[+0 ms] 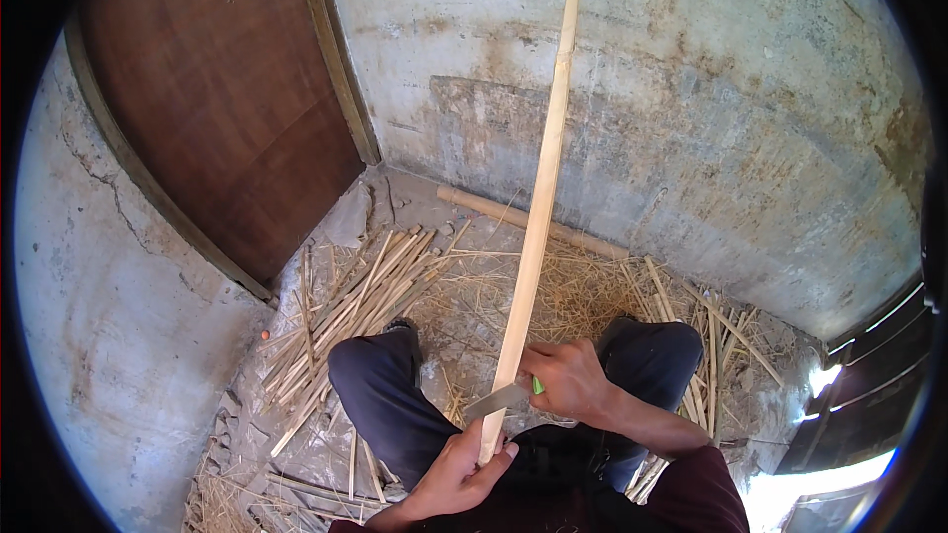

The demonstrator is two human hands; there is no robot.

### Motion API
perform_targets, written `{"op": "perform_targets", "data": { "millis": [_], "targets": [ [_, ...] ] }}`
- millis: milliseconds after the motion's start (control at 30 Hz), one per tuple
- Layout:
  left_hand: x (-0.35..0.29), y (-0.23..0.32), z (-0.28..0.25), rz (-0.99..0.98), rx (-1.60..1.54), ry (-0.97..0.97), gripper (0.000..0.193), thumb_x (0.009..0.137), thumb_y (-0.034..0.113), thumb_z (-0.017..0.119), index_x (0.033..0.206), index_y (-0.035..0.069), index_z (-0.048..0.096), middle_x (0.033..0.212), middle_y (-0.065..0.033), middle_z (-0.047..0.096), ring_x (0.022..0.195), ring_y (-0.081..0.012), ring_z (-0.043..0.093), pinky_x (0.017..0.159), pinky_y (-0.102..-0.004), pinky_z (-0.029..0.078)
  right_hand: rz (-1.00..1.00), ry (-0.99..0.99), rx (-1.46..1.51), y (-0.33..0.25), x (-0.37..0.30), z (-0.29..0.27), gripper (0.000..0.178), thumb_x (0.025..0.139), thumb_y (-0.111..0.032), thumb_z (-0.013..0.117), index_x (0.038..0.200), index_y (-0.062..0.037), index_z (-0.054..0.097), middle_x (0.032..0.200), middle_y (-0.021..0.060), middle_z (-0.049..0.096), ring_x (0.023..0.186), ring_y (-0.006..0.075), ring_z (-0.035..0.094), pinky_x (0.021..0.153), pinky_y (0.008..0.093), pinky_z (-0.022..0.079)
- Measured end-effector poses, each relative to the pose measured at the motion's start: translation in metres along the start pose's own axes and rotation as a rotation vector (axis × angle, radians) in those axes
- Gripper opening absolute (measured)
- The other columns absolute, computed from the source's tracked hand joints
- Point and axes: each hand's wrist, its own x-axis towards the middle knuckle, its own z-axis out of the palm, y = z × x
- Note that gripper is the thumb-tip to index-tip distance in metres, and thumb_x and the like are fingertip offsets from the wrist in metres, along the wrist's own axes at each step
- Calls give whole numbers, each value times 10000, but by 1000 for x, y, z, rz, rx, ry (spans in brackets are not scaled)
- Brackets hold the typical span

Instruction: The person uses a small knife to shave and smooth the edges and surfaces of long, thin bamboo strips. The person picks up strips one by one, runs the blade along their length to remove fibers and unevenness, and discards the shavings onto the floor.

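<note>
A long, pale bamboo strip [538, 227] rises from between my knees and runs up past the top of the picture. Its near end lies in my left hand [459, 474], with the thumb and fingers closed round it. My right hand [573, 380] grips a knife [497, 401] by its green handle. The blade lies across the strip, just above my left hand, and touches or nearly touches it. Part of the handle is hidden inside my right fist.
Split bamboo strips [346, 306] lie heaped on the floor at left, with more strips [706, 365] at right. Thin shavings [573, 286] cover the ground ahead. A bamboo pole [533, 220] rests along the stained wall [731, 138]. A brown door [217, 89] stands at far left.
</note>
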Motion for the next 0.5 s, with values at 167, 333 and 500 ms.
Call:
{"op": "perform_targets", "data": {
  "millis": [167, 333, 500],
  "targets": [
    [4, 7, -2, -15, 11, 23, 220, 1028, 66, 682, 1158, 10, 513, 754, -48, 532, 594, -152, 524, 562, -331, 437, 22, 73, -35, 11, 13, -1, 234, 671, -128, 791, 873, -102, 676, 781, 48, 672, 655, 300, 704, 558, 437, 538],
    [1, 6, -4, -29, 22, -7, 212, 1031, 63, 676, 1144, 27, 500, 753, -48, 511, 609, -163, 524, 571, -336, 443, 130, 236, 71, 41, 26, 3, 122, 730, -53, 714, 836, -71, 657, 713, 111, 662, 637, 369, 681, 597, 472, 523],
    [4, 5, -1, -25, 19, 16, 202, 1029, 57, 672, 1134, 29, 501, 756, -48, 515, 615, -166, 530, 576, -340, 451, 157, 278, 9, 59, 48, -18, 143, 728, -43, 677, 849, -101, 629, 744, 117, 690, 670, 389, 691, 617, 509, 528]
  ]
}}
